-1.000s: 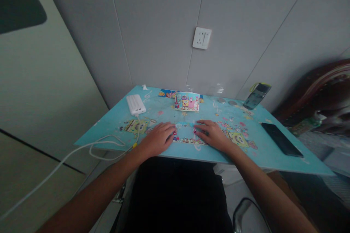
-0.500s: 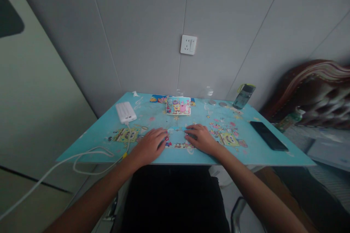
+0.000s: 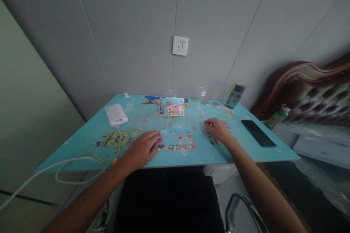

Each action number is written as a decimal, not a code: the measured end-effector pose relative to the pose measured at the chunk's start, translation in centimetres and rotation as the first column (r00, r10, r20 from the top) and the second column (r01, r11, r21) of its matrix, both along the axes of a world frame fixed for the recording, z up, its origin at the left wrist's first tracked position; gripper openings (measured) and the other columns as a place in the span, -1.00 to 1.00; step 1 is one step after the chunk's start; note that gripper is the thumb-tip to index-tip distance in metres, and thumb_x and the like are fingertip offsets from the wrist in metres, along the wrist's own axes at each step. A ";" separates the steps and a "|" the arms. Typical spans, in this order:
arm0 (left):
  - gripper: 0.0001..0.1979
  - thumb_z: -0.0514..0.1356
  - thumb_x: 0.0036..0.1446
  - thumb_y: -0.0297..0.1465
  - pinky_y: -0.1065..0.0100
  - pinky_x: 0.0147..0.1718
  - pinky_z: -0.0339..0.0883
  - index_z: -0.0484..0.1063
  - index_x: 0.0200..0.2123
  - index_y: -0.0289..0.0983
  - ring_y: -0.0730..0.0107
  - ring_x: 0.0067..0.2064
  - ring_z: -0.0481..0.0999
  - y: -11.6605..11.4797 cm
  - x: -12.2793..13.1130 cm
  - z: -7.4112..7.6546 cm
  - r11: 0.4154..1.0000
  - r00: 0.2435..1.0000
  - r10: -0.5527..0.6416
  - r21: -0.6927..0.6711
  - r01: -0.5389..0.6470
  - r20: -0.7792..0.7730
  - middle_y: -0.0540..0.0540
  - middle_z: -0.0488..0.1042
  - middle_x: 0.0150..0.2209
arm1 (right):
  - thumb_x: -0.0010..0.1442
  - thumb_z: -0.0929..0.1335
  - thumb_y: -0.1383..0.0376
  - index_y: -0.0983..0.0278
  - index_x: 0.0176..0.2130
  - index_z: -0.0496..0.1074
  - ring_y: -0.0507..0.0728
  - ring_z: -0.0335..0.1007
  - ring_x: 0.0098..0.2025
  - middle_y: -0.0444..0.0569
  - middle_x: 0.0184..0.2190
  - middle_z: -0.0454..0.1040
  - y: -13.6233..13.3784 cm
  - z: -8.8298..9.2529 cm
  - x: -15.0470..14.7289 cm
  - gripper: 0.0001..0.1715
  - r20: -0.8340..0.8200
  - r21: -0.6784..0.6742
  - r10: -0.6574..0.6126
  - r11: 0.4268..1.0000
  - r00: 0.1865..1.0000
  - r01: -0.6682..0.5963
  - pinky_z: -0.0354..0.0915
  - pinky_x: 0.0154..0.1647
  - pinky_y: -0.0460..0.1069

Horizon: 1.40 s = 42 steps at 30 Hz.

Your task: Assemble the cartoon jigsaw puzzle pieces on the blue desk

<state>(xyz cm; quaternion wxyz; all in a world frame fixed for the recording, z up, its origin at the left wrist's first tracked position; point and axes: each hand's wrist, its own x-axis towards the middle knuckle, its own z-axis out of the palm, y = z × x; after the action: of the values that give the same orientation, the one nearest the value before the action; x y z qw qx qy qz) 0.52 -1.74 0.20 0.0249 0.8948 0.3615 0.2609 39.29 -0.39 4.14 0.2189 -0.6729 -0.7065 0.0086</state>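
Observation:
A ring of joined jigsaw pieces [image 3: 178, 147] lies on the turquoise table near its front edge, with bare table top showing in its middle. My left hand [image 3: 144, 147] rests flat along the ring's left side, fingers outstretched and touching its edge. Right of the ring, my right hand [image 3: 217, 130] is over a spread of loose jigsaw pieces [image 3: 194, 128], its thumb and fingers drawn together. What is between those fingertips is too small to make out. Behind the ring a cartoon picture card [image 3: 171, 107] leans upright.
A white power bank [image 3: 116, 115] with a cable [image 3: 79, 158] sits at the left. A black phone [image 3: 258, 133] lies at the right, below a dark water bottle [image 3: 235, 96]. Two round lids [image 3: 216, 104] are near the wall.
My right hand has left the ring's right side and moved right to the loose pieces, its fingers now drawn together. My left hand stays at the ring. The view has turned slightly right.

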 end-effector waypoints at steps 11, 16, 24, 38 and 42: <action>-0.68 0.06 0.33 -0.37 0.02 0.23 0.28 0.48 0.08 -0.23 0.11 0.19 0.42 -0.1 0.1 0.2 1.000 1.000 0.010 -0.014 -0.010 0.000 -0.19 0.46 0.14 | 0.23 0.37 0.17 0.22 -0.16 0.65 0.20 0.56 -0.15 0.02 -0.19 0.65 0.2 -1.5 3.1 -0.71 0.053 -0.068 -0.077 0.994 0.996 0.080 0.34 -0.10 -0.03; -0.68 0.06 0.34 -0.37 0.02 0.22 0.30 0.47 0.08 -0.24 0.12 0.17 0.43 -0.2 0.1 0.3 1.000 1.000 0.005 -0.004 -0.005 0.011 -0.19 0.47 0.14 | 0.28 0.35 0.17 0.24 -0.07 0.63 0.20 0.54 -0.12 0.07 -0.12 0.62 1.7 -1.4 1.9 -0.66 0.077 -0.046 0.033 0.999 0.997 -0.029 0.33 -0.07 -0.01; -0.67 0.05 0.35 -0.37 0.02 0.24 0.27 0.46 0.10 -0.23 0.13 0.18 0.42 -0.2 0.1 0.1 1.000 1.000 0.003 -0.001 -0.003 0.017 -0.19 0.47 0.14 | 0.26 0.32 0.20 0.27 -0.10 0.63 0.20 0.51 -0.18 0.08 -0.18 0.62 2.0 -2.6 1.4 -0.64 -0.026 0.051 0.040 0.998 0.999 -0.039 0.35 -0.10 0.03; -0.66 0.05 0.34 -0.38 -0.02 0.22 0.28 0.46 0.09 -0.22 0.12 0.18 0.42 0.0 0.0 -0.2 1.000 1.000 -0.005 0.000 0.005 -0.003 -0.18 0.46 0.14 | 0.29 0.21 0.23 0.36 0.00 0.57 0.20 0.51 -0.16 0.14 -0.12 0.62 1.3 -2.3 4.2 -0.52 -0.141 0.112 -0.291 0.945 0.946 0.308 0.34 -0.05 0.04; -0.67 0.05 0.33 -0.38 -0.02 0.21 0.30 0.47 0.09 -0.22 0.10 0.16 0.43 -0.1 0.1 0.0 1.000 1.000 -0.003 0.001 0.003 -0.004 -0.19 0.46 0.14 | 0.27 0.27 0.25 0.31 -0.01 0.60 0.19 0.51 -0.08 0.10 -0.07 0.62 2.6 -2.2 2.9 -0.58 -0.062 0.056 -0.238 0.969 0.969 0.242 0.31 0.02 0.01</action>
<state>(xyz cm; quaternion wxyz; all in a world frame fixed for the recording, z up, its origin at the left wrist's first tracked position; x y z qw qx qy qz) 0.58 -1.81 0.25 0.0242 0.8959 0.3600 0.2593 42.19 2.23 1.93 0.2584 -0.7458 -0.6137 -0.0218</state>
